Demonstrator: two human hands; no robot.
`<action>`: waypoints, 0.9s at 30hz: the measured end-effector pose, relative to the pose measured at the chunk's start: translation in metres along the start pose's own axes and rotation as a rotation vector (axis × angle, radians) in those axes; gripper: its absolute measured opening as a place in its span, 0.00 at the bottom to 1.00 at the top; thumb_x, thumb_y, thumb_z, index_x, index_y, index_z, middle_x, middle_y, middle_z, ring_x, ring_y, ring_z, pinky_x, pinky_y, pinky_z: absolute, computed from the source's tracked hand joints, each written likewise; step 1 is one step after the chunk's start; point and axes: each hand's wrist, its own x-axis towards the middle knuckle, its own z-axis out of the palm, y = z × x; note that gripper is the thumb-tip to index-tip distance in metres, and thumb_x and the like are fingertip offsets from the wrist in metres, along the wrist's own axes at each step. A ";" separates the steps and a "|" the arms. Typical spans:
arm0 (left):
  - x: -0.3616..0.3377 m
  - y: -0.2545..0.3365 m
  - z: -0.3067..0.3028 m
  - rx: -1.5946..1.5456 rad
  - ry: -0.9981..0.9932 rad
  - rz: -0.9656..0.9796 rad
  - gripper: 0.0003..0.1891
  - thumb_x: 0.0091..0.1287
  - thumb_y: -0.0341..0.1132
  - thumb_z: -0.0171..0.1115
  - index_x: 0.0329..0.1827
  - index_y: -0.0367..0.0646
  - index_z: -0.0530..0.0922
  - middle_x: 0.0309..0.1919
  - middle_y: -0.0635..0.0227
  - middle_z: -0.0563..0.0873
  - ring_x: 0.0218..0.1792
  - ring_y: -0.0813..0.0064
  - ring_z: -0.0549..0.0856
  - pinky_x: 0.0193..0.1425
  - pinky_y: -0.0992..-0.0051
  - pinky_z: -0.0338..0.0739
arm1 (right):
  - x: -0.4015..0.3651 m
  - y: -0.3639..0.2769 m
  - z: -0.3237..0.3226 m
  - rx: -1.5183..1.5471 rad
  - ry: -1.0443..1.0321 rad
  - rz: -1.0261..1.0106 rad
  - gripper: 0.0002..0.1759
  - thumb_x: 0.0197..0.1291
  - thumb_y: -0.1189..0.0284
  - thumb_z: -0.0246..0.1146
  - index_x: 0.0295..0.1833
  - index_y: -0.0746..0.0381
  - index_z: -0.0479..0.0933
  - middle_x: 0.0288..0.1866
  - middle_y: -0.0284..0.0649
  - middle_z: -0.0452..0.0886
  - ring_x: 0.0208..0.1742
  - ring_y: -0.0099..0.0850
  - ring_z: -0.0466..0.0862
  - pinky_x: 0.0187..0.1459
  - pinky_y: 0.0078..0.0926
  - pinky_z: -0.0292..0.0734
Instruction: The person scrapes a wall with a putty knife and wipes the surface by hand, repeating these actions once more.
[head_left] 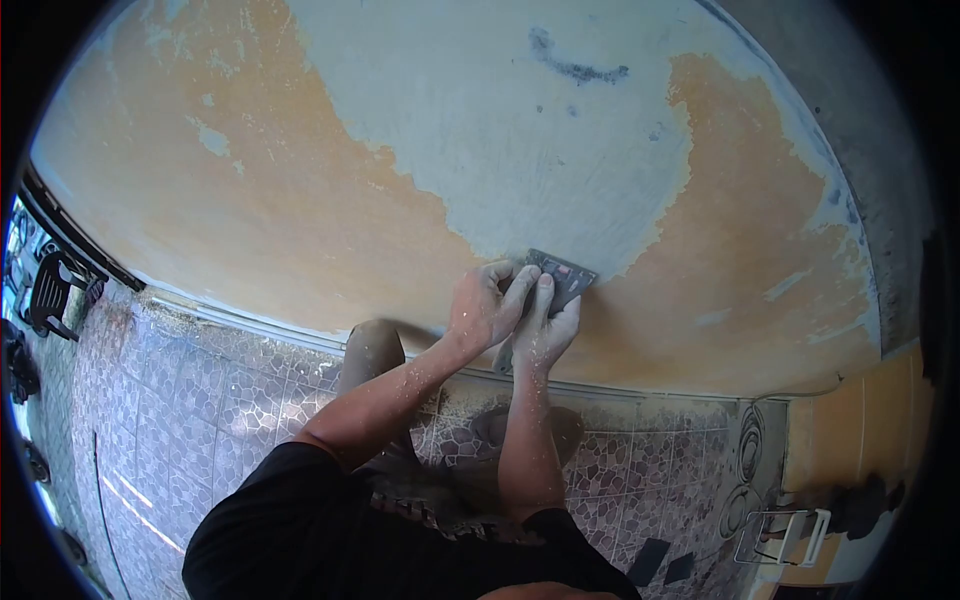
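Note:
A paint scraper (pixel 570 277) with a dark, paint-flecked blade lies against the wall (pixel 420 260), where orange paint meets bare pale plaster. My right hand (pixel 546 328) is closed around it, thumb and fingers on the back of the blade. Its handle end (pixel 503 358) sticks out below, between my wrists. My left hand (pixel 487 308) is closed too, with its fingertips pressing on the blade's left side. Pale dust and paint flakes cover both hands and forearms.
My bent knee (pixel 375 345) is close to the wall's foot. Stone-patterned tiles (pixel 250 400) cover the floor. Two dark flat pieces (pixel 650 562) lie at lower right, near a coiled cable (pixel 750 440) and a white-framed step stool (pixel 800 535). A dark chair (pixel 50 295) stands far left.

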 end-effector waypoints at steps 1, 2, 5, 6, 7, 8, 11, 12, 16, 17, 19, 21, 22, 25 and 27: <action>0.001 0.006 -0.001 -0.045 -0.018 -0.025 0.16 0.75 0.42 0.64 0.44 0.35 0.88 0.23 0.57 0.87 0.25 0.83 0.81 0.31 0.71 0.76 | 0.004 -0.003 -0.001 -0.007 -0.034 0.031 0.17 0.76 0.66 0.64 0.58 0.70 0.78 0.46 0.40 0.88 0.44 0.24 0.85 0.44 0.26 0.82; 0.003 0.000 0.000 -0.057 -0.017 0.014 0.16 0.75 0.41 0.63 0.45 0.35 0.88 0.23 0.57 0.86 0.25 0.83 0.80 0.32 0.71 0.77 | 0.001 0.000 -0.004 -0.004 -0.026 0.019 0.17 0.76 0.65 0.64 0.58 0.70 0.78 0.46 0.41 0.88 0.44 0.24 0.86 0.45 0.26 0.82; -0.005 -0.018 0.004 -0.018 0.007 0.013 0.15 0.75 0.41 0.63 0.43 0.35 0.88 0.22 0.57 0.85 0.25 0.82 0.80 0.32 0.70 0.76 | -0.009 0.029 -0.001 -0.060 0.024 -0.051 0.18 0.75 0.64 0.65 0.57 0.70 0.79 0.47 0.41 0.88 0.44 0.26 0.86 0.46 0.25 0.82; -0.009 -0.017 0.001 0.021 0.011 -0.004 0.15 0.75 0.41 0.63 0.42 0.34 0.87 0.21 0.57 0.85 0.25 0.82 0.80 0.32 0.70 0.76 | -0.014 0.027 0.002 -0.064 0.037 -0.042 0.19 0.74 0.64 0.65 0.57 0.70 0.78 0.46 0.41 0.88 0.43 0.26 0.87 0.44 0.26 0.83; -0.007 -0.015 0.001 0.023 0.018 0.003 0.15 0.75 0.41 0.63 0.42 0.34 0.87 0.21 0.57 0.85 0.25 0.82 0.80 0.32 0.70 0.76 | -0.013 0.025 0.002 -0.057 0.034 -0.047 0.19 0.74 0.64 0.65 0.57 0.70 0.78 0.46 0.41 0.88 0.43 0.26 0.87 0.44 0.26 0.83; -0.005 -0.012 0.001 0.033 0.014 -0.011 0.16 0.75 0.41 0.63 0.41 0.35 0.87 0.21 0.58 0.85 0.25 0.83 0.80 0.31 0.70 0.76 | -0.010 0.022 0.000 -0.043 0.019 -0.022 0.18 0.74 0.64 0.65 0.57 0.70 0.79 0.46 0.40 0.88 0.42 0.26 0.87 0.42 0.27 0.83; -0.004 -0.016 0.000 0.012 -0.065 -0.074 0.17 0.75 0.43 0.63 0.37 0.35 0.87 0.20 0.63 0.84 0.24 0.84 0.79 0.30 0.72 0.75 | -0.011 -0.005 -0.003 -0.005 -0.025 0.158 0.18 0.74 0.65 0.66 0.58 0.68 0.78 0.44 0.40 0.88 0.39 0.26 0.87 0.39 0.28 0.84; -0.005 -0.019 0.002 -0.085 -0.065 -0.067 0.18 0.75 0.43 0.63 0.35 0.35 0.87 0.19 0.65 0.84 0.24 0.85 0.78 0.29 0.73 0.74 | -0.012 0.000 -0.004 -0.004 -0.024 0.124 0.18 0.74 0.65 0.65 0.59 0.68 0.78 0.44 0.40 0.88 0.39 0.26 0.87 0.39 0.28 0.84; -0.007 -0.019 0.000 -0.026 -0.049 -0.052 0.18 0.75 0.42 0.64 0.33 0.34 0.86 0.19 0.68 0.84 0.23 0.86 0.77 0.28 0.74 0.73 | -0.016 0.028 0.000 -0.023 0.028 -0.046 0.17 0.74 0.65 0.65 0.58 0.68 0.78 0.44 0.41 0.88 0.42 0.27 0.87 0.44 0.28 0.84; -0.006 -0.018 -0.002 0.035 -0.013 -0.042 0.18 0.75 0.42 0.64 0.33 0.34 0.86 0.19 0.69 0.83 0.23 0.86 0.77 0.28 0.74 0.73 | -0.016 0.027 0.004 0.040 0.043 -0.023 0.17 0.74 0.65 0.65 0.57 0.68 0.78 0.45 0.41 0.88 0.42 0.27 0.87 0.45 0.28 0.83; -0.005 -0.023 -0.001 -0.069 -0.043 -0.062 0.18 0.75 0.42 0.64 0.33 0.34 0.86 0.19 0.67 0.84 0.24 0.86 0.78 0.28 0.74 0.73 | -0.014 0.015 0.002 0.034 0.031 0.018 0.18 0.75 0.64 0.65 0.56 0.70 0.78 0.45 0.42 0.89 0.43 0.26 0.87 0.46 0.28 0.83; -0.002 -0.025 0.002 -0.135 -0.049 -0.058 0.19 0.75 0.43 0.65 0.33 0.33 0.86 0.19 0.66 0.83 0.25 0.86 0.78 0.29 0.74 0.74 | -0.010 0.010 -0.003 -0.068 -0.028 0.043 0.19 0.75 0.63 0.65 0.56 0.70 0.79 0.45 0.43 0.89 0.44 0.26 0.87 0.46 0.27 0.83; -0.007 -0.014 -0.001 -0.083 -0.031 -0.080 0.19 0.75 0.43 0.65 0.34 0.33 0.85 0.20 0.67 0.83 0.25 0.86 0.79 0.30 0.75 0.74 | -0.012 0.016 -0.002 -0.058 -0.008 0.024 0.19 0.75 0.63 0.65 0.55 0.70 0.79 0.45 0.42 0.89 0.44 0.26 0.87 0.46 0.27 0.83; -0.007 -0.026 0.001 0.060 -0.026 -0.051 0.19 0.75 0.43 0.64 0.34 0.33 0.85 0.20 0.67 0.84 0.25 0.86 0.78 0.29 0.74 0.74 | -0.020 0.025 0.005 -0.098 0.080 -0.064 0.19 0.75 0.62 0.65 0.54 0.70 0.79 0.43 0.41 0.89 0.41 0.26 0.87 0.43 0.27 0.83; 0.002 -0.019 0.001 0.014 -0.015 -0.031 0.18 0.75 0.43 0.64 0.35 0.34 0.86 0.20 0.67 0.84 0.25 0.86 0.78 0.29 0.74 0.74 | -0.011 0.013 0.004 0.000 0.052 -0.034 0.18 0.75 0.63 0.65 0.55 0.69 0.79 0.44 0.40 0.88 0.41 0.25 0.86 0.43 0.27 0.83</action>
